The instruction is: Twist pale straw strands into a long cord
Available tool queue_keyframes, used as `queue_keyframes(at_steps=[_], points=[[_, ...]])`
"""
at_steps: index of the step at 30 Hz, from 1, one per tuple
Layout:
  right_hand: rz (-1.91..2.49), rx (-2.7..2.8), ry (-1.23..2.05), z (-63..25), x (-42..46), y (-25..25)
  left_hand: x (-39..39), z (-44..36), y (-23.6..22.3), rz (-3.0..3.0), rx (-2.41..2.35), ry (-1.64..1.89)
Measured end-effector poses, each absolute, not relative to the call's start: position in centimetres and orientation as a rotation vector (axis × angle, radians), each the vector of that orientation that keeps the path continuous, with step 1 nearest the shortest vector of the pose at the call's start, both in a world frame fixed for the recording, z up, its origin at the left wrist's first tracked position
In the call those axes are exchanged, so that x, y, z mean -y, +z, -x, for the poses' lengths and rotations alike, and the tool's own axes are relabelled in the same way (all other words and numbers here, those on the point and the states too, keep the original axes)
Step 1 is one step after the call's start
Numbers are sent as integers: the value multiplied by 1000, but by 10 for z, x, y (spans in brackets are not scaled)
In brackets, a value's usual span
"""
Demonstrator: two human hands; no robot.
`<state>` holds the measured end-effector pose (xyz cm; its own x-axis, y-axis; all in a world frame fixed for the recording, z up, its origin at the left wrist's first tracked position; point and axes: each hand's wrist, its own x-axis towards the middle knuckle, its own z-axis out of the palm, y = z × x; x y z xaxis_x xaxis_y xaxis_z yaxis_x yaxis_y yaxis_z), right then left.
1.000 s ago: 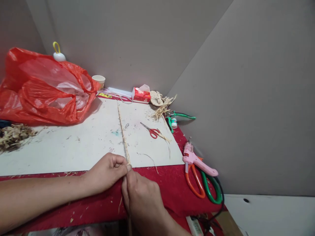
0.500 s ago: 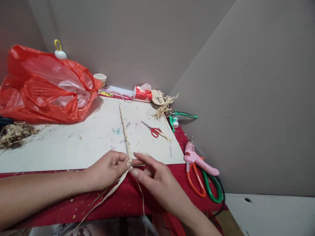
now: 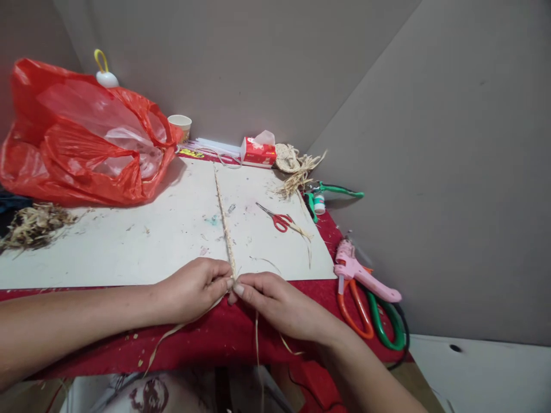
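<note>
From my remote seat, I judge a long stretch of raffia braid done, running toward twelve o'clock across the white board; loose strands trailing between five and eight remain unplaited. My left hand and right hand both pinch its near end. It looks slim, pale, slightly bristly.

Our pale straw braid lay straight over the white board, loose strands hanging from its near end.
</note>
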<state>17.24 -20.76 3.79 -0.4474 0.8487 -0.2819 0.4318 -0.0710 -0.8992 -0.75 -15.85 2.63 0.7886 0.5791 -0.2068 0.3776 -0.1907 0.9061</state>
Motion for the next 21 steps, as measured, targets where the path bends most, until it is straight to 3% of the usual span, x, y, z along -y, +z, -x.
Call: queue_keyframes(at_steps=[10,15,21], points=[[1102,1007,2138,-173,207,21,152,10,38,-1740,-661,187],[1127,927,2106,-168,211,15,152,10,40,-1750,-632,155],[1387,1070,1842,-160,215,12,150,10,47,-1734,-655,56]])
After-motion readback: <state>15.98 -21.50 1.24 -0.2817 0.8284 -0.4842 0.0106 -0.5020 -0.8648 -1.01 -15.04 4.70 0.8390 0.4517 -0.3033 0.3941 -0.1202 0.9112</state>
